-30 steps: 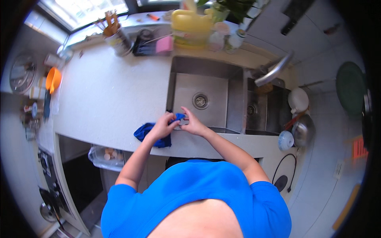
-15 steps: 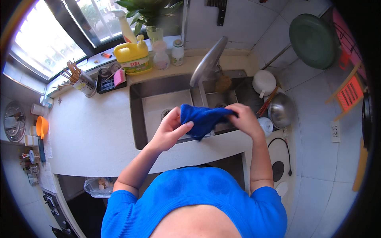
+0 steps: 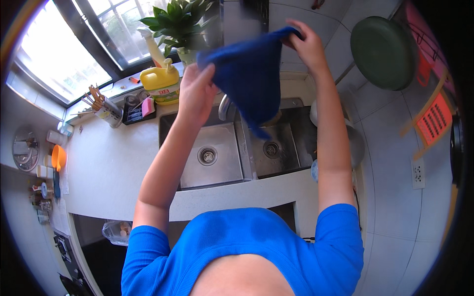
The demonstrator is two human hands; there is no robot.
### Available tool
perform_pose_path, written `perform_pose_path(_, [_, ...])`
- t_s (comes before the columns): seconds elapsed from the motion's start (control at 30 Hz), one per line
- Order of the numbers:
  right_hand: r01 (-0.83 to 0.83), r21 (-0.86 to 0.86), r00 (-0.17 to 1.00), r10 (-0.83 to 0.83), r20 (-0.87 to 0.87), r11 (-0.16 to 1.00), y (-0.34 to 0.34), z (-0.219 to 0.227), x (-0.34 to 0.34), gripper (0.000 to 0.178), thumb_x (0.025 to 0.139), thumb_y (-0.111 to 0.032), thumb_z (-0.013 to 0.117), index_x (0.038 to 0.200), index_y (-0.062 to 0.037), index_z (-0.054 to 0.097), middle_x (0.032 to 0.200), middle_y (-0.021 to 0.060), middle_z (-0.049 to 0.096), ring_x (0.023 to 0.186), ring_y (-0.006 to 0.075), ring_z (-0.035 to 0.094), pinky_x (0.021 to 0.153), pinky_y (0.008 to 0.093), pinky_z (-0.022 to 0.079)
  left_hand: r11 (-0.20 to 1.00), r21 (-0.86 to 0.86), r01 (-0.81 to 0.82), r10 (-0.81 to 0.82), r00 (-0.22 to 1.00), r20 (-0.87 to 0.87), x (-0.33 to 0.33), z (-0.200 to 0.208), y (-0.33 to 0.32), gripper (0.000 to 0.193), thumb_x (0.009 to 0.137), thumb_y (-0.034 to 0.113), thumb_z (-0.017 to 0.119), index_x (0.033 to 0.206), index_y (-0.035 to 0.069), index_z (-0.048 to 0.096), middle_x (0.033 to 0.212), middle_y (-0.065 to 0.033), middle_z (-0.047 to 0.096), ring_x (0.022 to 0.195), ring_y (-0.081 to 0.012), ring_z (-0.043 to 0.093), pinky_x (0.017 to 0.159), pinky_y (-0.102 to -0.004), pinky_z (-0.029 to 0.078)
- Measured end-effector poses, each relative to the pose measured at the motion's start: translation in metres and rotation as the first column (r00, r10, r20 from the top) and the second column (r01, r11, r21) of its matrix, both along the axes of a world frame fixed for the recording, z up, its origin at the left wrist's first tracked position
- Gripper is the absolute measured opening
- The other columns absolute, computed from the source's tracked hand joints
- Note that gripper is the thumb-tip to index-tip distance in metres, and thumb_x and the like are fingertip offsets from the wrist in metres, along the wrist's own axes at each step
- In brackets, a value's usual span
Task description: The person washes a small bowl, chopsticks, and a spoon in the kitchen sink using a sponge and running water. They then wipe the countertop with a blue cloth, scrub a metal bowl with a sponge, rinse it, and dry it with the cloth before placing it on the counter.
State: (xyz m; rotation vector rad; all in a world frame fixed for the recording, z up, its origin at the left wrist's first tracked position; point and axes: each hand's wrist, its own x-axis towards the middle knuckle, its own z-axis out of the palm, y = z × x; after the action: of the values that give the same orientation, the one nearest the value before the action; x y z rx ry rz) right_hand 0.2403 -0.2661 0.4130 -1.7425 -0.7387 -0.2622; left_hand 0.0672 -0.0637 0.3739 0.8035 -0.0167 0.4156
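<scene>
A dark blue cloth (image 3: 254,74) hangs spread between my raised hands, its lower corner dangling over the double sink (image 3: 227,183). My left hand (image 3: 196,91) pinches the cloth's left corner. At the upper right, my right hand (image 3: 305,47) grips the other corner with its fingers closed. Behind the cloth most of the faucet (image 3: 224,107) is hidden; only a curved metal part shows beside its left edge. Motion blurs the cloth's upper left edge.
Left of the sink, a yellow pump jug (image 3: 160,84), a black tray (image 3: 133,114) with a pink sponge and a holder of chopsticks (image 3: 106,111) line the back. A green plant (image 3: 177,24) stands by the window. A metal bowl (image 3: 356,145) is partly behind my right forearm.
Both hands have risen and moved away from me, up from low over the sink. The cloth, bunched before, now hangs stretched out between them.
</scene>
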Motion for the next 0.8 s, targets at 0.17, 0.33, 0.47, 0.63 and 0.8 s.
perform_pose_path(0.17, [0.166, -0.461, 0.938, 0.004, 0.345, 0.872, 0.056, -0.047, 0.025, 0.038, 0.079, -0.018, 0.06, 0.113, -0.0027, 0.052, 0.11, 0.0171, 0.054, 0.101, 0.0275, 0.054, 0.086, 0.0343, 0.044, 1.0, -0.011, -0.012, 0.005, 0.871, -0.491, 0.016, -0.063, 0.061, 0.032, 0.083, 0.009, 0.05, 0.113, 0.002, 0.04, 0.105, -0.0114, 0.052, 0.096, -0.0241, 0.055, 0.082, -0.0361, 0.046])
perform_pose_path(0.33, [0.114, -0.518, 0.875, 0.161, 0.457, 0.848, 0.056, -0.079, -0.026, 0.022, 0.08, -0.024, 0.055, 0.088, -0.005, 0.063, 0.098, 0.0135, 0.058, 0.102, 0.0288, 0.05, 0.088, 0.0375, 0.039, 0.999, 0.042, -0.001, 0.026, 0.788, -0.615, -0.045, -0.122, 0.071, 0.032, 0.083, 0.009, 0.05, 0.113, 0.003, 0.04, 0.108, -0.0117, 0.052, 0.098, -0.0257, 0.055, 0.084, -0.0374, 0.045])
perform_pose_path(0.47, [0.185, -0.304, 0.874, -0.015, 0.486, 0.934, 0.058, -0.066, -0.053, 0.016, 0.077, -0.013, 0.056, 0.09, -0.0041, 0.062, 0.097, 0.0142, 0.058, 0.096, 0.03, 0.053, 0.084, 0.0378, 0.042, 0.911, 0.411, -0.031, 0.267, 0.804, -0.532, -0.068, -0.12, 0.067, 0.016, 0.082, 0.006, 0.052, 0.098, 0.003, 0.051, 0.095, -0.0081, 0.058, 0.089, -0.0203, 0.058, 0.079, -0.0294, 0.046])
perform_pose_path(0.63, [0.264, -0.272, 0.897, -0.132, 0.421, 0.925, 0.037, -0.078, -0.038, 0.018, 0.074, -0.003, 0.054, 0.091, -0.0039, 0.061, 0.097, 0.0141, 0.057, 0.089, 0.0315, 0.054, 0.08, 0.0371, 0.044, 0.214, 0.922, -0.324, 0.259, 0.928, 0.266, -0.036, -0.046, 0.033, 0.016, 0.079, 0.002, 0.055, 0.095, 0.002, 0.056, 0.086, -0.0085, 0.061, 0.08, -0.0199, 0.059, 0.075, -0.0277, 0.046])
perform_pose_path(0.8, [0.32, -0.317, 0.847, -0.12, 0.519, 0.893, 0.034, -0.072, -0.031, 0.015, 0.075, -0.007, 0.056, 0.089, -0.0071, 0.063, 0.091, 0.0088, 0.059, 0.087, 0.0288, 0.055, 0.074, 0.0356, 0.046, -0.157, 0.91, -0.384, 0.074, 0.914, 0.398, 0.003, -0.02, -0.005, 0.018, 0.077, -0.001, 0.056, 0.095, 0.003, 0.058, 0.083, -0.0099, 0.06, 0.077, -0.0277, 0.058, 0.073, -0.0312, 0.048])
